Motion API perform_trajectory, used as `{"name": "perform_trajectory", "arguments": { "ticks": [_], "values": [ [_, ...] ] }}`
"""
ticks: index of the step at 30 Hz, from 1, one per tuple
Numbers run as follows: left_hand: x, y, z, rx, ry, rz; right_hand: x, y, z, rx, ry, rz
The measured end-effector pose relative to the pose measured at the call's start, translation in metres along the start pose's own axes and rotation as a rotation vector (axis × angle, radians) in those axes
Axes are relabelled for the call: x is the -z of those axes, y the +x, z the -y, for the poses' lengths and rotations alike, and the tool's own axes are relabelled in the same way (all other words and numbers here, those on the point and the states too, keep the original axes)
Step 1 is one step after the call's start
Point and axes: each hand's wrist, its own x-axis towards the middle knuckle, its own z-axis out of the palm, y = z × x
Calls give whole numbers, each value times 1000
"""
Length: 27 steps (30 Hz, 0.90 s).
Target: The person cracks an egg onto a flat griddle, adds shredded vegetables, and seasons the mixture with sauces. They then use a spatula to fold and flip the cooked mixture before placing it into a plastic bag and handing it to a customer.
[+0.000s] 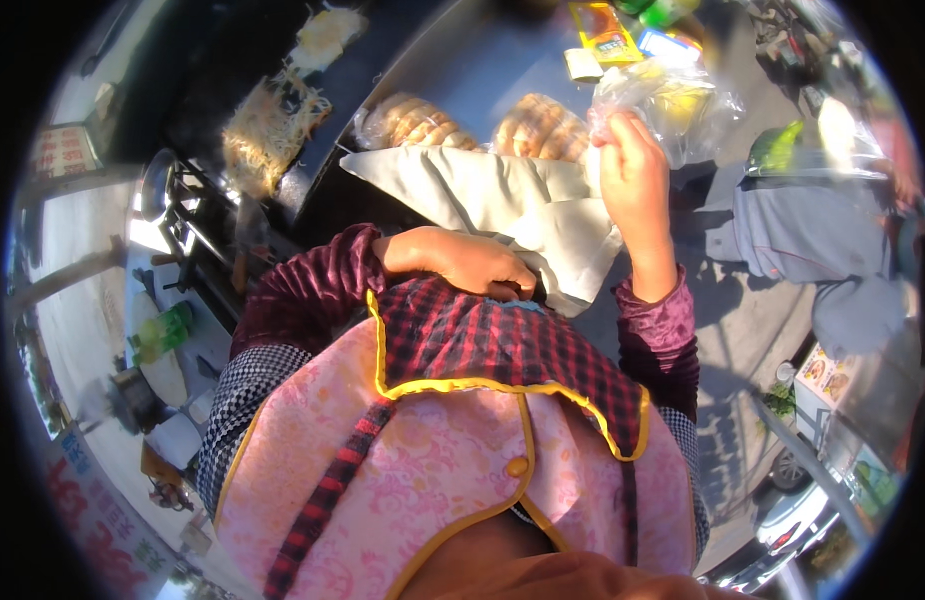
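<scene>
My right hand (633,161) is raised at the right of the counter, its fingers closed on a clear plastic bag (684,105). Something yellow shows through the plastic. My left hand (485,266) lies bent in front of my waist, at the top edge of the red and black checked apron (470,337); its fingertips are curled and partly hidden, so I cannot tell whether they grip anything. Between the hands a cream cloth (500,187) drapes over the counter's near edge. Behind the cloth sit two clear bags of round flatbreads (417,124) (541,127).
Shredded food (271,127) and an egg (324,37) lie on a dark griddle at the upper left. Yellow packets (605,34) stand at the counter's back. A person in grey (807,225) is at the right. A green bottle (161,332) lies at the left.
</scene>
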Motion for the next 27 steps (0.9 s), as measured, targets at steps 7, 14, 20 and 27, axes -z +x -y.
{"name": "perform_trajectory", "arguments": {
  "ticks": [7,14,20,27],
  "values": [
    [70,-8,16,678,617,-917,-2,-104,-9,-395,-244,592],
    [62,23,61,785,810,-694,2,-137,-17,-948,828,-79],
    [94,16,81,521,-11,-1115,23,-107,-35,-791,802,-296],
    [120,21,73,138,-77,-1263,-56,-75,-93,-373,147,-51]
  ]
}}
